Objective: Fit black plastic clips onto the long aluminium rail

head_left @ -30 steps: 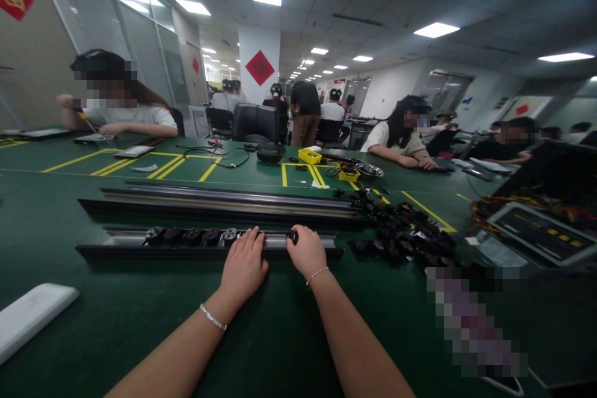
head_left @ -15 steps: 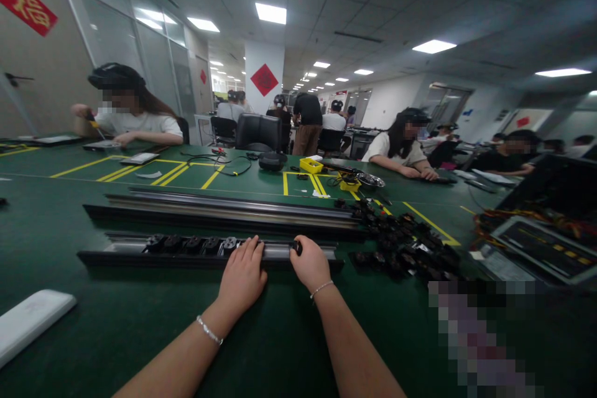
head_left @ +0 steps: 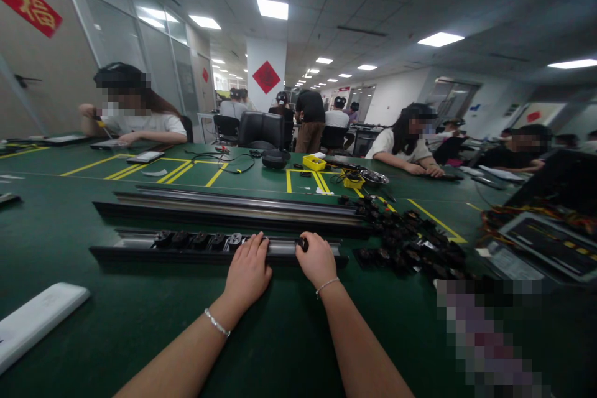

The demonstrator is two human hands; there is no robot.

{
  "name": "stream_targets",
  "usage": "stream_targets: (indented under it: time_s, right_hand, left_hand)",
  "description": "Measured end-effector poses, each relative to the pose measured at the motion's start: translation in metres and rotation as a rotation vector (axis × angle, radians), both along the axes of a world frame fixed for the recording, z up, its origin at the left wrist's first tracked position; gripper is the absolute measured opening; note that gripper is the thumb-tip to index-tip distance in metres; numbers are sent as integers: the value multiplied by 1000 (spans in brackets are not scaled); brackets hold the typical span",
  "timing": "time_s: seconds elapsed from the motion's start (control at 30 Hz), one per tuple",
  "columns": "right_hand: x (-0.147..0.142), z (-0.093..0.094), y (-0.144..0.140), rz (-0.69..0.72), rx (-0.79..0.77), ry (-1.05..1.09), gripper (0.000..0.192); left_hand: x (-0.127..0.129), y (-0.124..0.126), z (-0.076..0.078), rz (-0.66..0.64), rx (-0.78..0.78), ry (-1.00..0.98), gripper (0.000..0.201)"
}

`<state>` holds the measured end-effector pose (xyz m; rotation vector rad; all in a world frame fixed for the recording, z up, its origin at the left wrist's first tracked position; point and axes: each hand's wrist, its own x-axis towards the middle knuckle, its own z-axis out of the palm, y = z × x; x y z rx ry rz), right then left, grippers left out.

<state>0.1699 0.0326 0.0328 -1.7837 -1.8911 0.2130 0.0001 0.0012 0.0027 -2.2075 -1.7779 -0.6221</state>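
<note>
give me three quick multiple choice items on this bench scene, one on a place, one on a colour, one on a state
1. Where does the pile of small black parts lie?
A. right of the near long black rail
B. left of it
C. on the flat white device

2. What colour is the table mat?
A. grey
B. dark green
C. blue

3. What is the right hand doing?
A. lifted clear
B. resting on the mat
C. pinching a small black part at the rail

A: the pile is past the rail's right end.
B: green with yellow lines.
C: the fingertips meet on the part.

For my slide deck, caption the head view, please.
Both hands, left hand and right hand, rest on a rail.
</note>
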Motion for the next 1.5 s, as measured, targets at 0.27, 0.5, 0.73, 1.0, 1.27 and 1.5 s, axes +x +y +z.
stream_targets:
  time_s: [0.27,0.5,0.73,1.0,1.27,1.5]
  right_hand:
    - [4,4,0,15,-19,27,23]
    - [5,-1,0,-15,-5,2,25]
    - [9,0,2,-10,-31,17,24]
    - [12,-1,3,-17,-31,22,24]
    - [13,0,3,-17,-21,25,24]
    - [18,1,4,-12,-28,78,22]
  left_hand:
    - [0,-2,1,1,-7,-3,51]
    - [0,-2,2,0,-10,3,52]
    - [0,-1,2,1,-14,3,52]
    - [-1,0,-1,-1,-9,-7,51]
    - [0,-1,1,1,-9,5,51]
    - [-1,0,-1,-1,0,4,52]
